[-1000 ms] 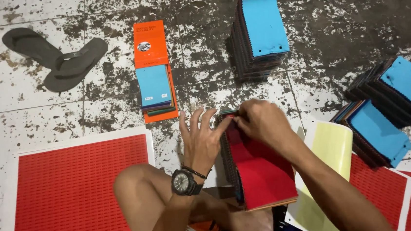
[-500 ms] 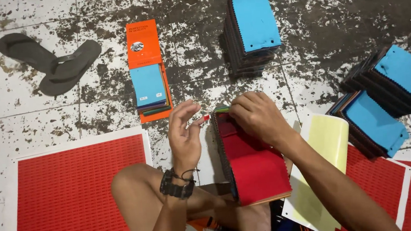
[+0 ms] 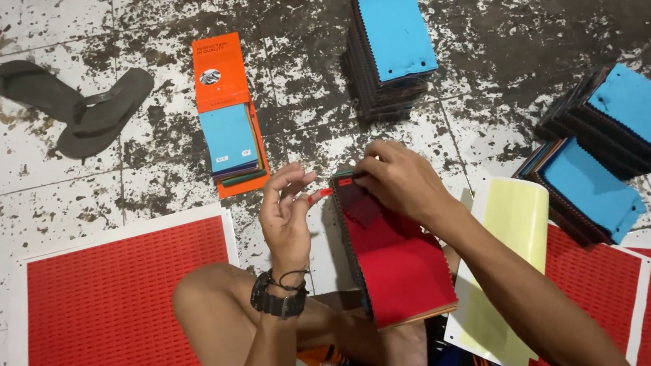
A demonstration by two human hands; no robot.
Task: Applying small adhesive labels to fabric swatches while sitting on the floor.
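Right hand on red swatch stack

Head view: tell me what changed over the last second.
The left hand came off the red fabric swatch stack and drew back to the left, now pinching a small red sticker. The right hand stayed pressed on the stack's top edge. The blue-topped swatch piles, flip-flops and red sheets stayed put.

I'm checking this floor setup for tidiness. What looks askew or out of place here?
The pair of dark flip-flops lies crossed one over the other at upper left, amid the swatch work. The white floor tiles are heavily flecked with dark stains. The blue-topped swatch stacks at right lean, fanned sideways.
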